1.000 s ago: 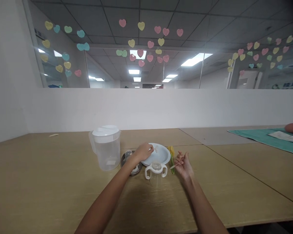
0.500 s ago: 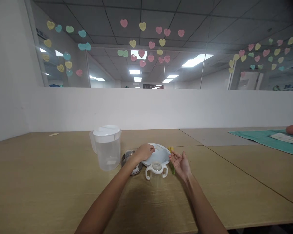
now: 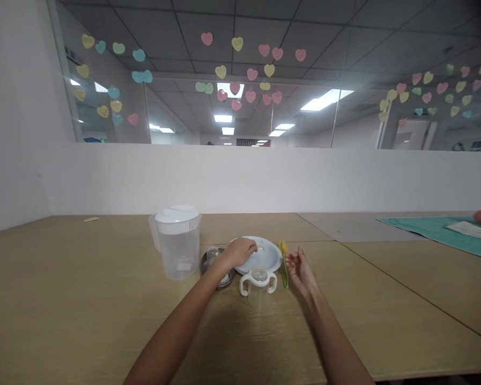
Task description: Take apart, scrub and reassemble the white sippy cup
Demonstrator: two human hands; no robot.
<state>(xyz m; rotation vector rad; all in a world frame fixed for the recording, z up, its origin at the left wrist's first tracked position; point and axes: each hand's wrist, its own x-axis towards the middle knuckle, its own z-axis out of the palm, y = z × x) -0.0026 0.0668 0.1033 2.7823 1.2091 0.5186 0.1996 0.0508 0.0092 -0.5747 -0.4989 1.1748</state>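
My left hand (image 3: pixel 240 251) hangs over a light-blue bowl (image 3: pixel 271 261), fingers closed together. Whatever they may hold is hidden. Right of the bowl, my right hand (image 3: pixel 300 270) is turned palm inward with loosely curled, parted fingers, and I see nothing in it. Beside those fingers lies a slim yellow-and-green utensil (image 3: pixel 285 270). In front of the bowl stands an uncapped clear baby bottle (image 3: pixel 258 291) with two white handles. A round metal dish (image 3: pixel 229 282), partly behind my left forearm, holds a clear cap and small white parts.
A clear plastic pitcher (image 3: pixel 180 254) with a white lid stands left of the dish. A teal cloth (image 3: pixel 420 229) lies at the far right with a white cloth on it. A wall with windows rises behind the wooden table (image 3: pixel 84 299).
My right hand has drawn slightly right, away from the bowl. A thin pale piece that showed near its fingers over the bowl is no longer visible there. My left hand stays over the bowl.
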